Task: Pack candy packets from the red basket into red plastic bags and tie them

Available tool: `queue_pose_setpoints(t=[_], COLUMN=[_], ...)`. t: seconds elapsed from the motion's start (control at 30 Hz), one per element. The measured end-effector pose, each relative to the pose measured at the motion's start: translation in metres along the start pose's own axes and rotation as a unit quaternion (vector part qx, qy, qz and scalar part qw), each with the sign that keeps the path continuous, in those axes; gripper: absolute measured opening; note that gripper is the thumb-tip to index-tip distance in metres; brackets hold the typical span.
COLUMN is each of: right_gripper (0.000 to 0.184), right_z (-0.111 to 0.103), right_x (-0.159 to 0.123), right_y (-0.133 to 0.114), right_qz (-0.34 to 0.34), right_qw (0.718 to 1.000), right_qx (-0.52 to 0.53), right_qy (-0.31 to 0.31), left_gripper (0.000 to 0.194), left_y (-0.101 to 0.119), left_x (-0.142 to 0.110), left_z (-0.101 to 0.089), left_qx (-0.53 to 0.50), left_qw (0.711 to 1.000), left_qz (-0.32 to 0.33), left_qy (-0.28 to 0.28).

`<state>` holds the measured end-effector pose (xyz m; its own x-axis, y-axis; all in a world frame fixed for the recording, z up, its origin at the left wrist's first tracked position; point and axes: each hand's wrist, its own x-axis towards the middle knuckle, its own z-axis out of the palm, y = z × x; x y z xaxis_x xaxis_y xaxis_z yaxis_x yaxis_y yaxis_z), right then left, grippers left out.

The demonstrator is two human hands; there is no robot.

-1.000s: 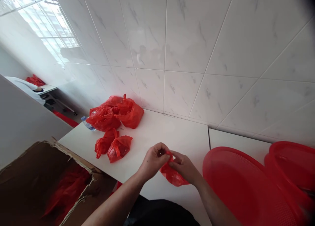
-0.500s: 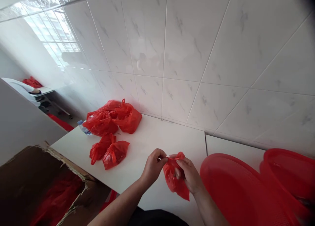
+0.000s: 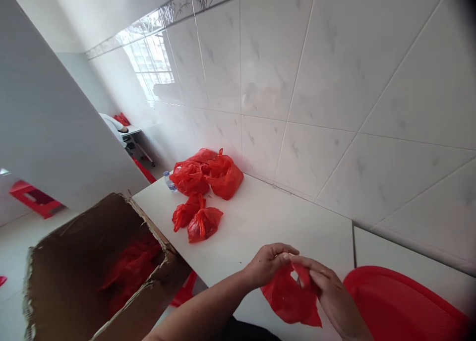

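Note:
A red plastic bag [image 3: 288, 299] hangs between my two hands, low over the near part of the white table. My left hand [image 3: 269, 262] pinches its top edge between thumb and fingers. Closed on the other side of the bag's top is my right hand [image 3: 323, 284], with a fold of red plastic between thumb and fingers. The bag looks thin and slack; whatever may be inside it is hidden. Further left on the table lie two small knotted red bags [image 3: 204, 224], and behind them stand larger filled red bags [image 3: 225, 176] near the wall.
A clear bottle [image 3: 170, 181] stands at the table's far left corner. Left of the white table [image 3: 245, 222] is an open cardboard box [image 3: 92, 222] with red plastic inside. A red basket [image 3: 401, 306] sits at the right. Far back, a person's sleeved arm [image 3: 113, 124] shows.
My view has swung left, so the box shows more and the baskets less. Both hands have come closer together at the bag's top, and the bag hangs wider below them.

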<state>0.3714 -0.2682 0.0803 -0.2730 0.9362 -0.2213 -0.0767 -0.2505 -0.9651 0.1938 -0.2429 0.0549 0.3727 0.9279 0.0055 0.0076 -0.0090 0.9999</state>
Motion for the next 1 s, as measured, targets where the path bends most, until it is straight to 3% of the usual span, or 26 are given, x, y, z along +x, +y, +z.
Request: queue_pose_setpoints(t=[0.1,0.17,0.23,0.33,0.43,0.53,0.6,0.67,0.77,0.87,0.93,1.0], right_gripper=[0.038,0.029,0.023,0.032,0.038,0.041,0.045,0.046,0.043,0.038,0.038,0.042], right_z=[0.003,0.004,0.002,-0.007,-0.012,-0.009,-0.009,-0.015,-0.038,-0.064,-0.076,-0.082], right_x=[-0.001,0.003,0.009,0.019,0.022,0.02,0.019,0.022,0.027,0.026,0.023,0.019], right_y=[0.005,0.016,0.029,0.045,0.05,0.05,0.054,0.062,0.074,0.078,0.076,0.075], right_qz=[-0.003,-0.012,-0.005,0.042,0.058,0.062,0.089,0.103,0.097,0.114,0.119,0.112], right_qw=[0.996,0.985,0.964,0.94,0.963,0.993,0.993,0.99,0.971,0.905,0.885,0.891], right_qx=[-0.083,-0.156,-0.232,-0.298,-0.228,-0.063,0.025,0.043,-0.082,-0.255,-0.305,-0.315], right_qy=[0.028,0.073,0.128,0.162,0.128,0.082,0.068,0.088,0.201,0.322,0.331,0.308], left_gripper=[0.041,0.034,0.024,0.018,0.022,0.03,0.032,0.031,0.028,0.028,0.031,0.03], left_y=[-0.007,-0.009,-0.008,-0.003,-0.003,-0.011,-0.019,-0.03,-0.049,-0.069,-0.077,-0.078], left_x=[-0.001,-0.003,-0.006,-0.009,-0.009,-0.008,-0.007,-0.009,-0.019,-0.035,-0.045,-0.05], left_z=[0.001,0.002,0.003,0.006,0.007,0.006,0.003,-0.004,-0.022,-0.043,-0.052,-0.052], left_qx=[-0.015,0.019,0.086,0.218,0.343,0.436,0.468,0.493,0.537,0.569,0.561,0.524], left_qw=[0.997,0.994,0.99,0.97,0.936,0.899,0.882,0.867,0.842,0.822,0.824,0.845], left_qz=[-0.071,-0.106,-0.113,-0.1,-0.068,0.002,0.046,0.068,0.054,-0.017,-0.081,-0.104], left_qy=[-0.005,-0.006,-0.009,-0.026,-0.034,-0.033,-0.033,-0.023,-0.002,-0.008,-0.01,0.008])
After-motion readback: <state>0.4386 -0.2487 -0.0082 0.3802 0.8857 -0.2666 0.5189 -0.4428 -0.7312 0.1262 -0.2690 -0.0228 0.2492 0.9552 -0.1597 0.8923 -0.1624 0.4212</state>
